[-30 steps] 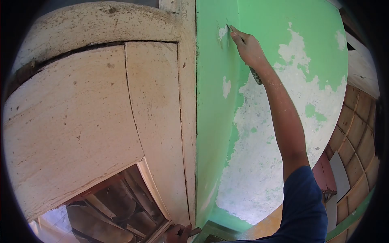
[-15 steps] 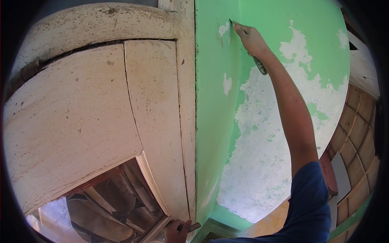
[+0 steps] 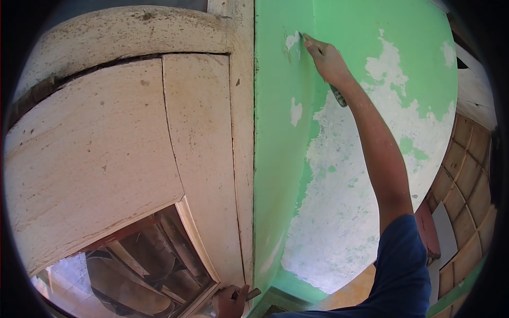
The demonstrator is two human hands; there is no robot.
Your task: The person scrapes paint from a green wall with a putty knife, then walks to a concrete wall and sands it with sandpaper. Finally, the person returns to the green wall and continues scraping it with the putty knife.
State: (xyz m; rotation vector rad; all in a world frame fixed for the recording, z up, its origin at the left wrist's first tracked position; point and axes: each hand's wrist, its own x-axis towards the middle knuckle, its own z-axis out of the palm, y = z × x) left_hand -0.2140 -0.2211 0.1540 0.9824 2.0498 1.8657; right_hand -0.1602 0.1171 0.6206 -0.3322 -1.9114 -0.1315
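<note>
Green wall (image 3: pixel 371 21) w/ white patches; dark-handled scraper (image 3: pixel 338 95) in R hand (image 3: pixel 326 59).

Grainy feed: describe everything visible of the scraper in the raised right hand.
The slim dark-handled scraper is mostly hidden in the right hand, whose fingers wrap it. Two parts show: a thin pale blade tip above the fingers and the dark worn handle end by the wrist. It tilts up and left, tip against the green painted wall at the edge of a small bare white patch. The left hand, low down around a separate dark rod, is far from it.
</note>
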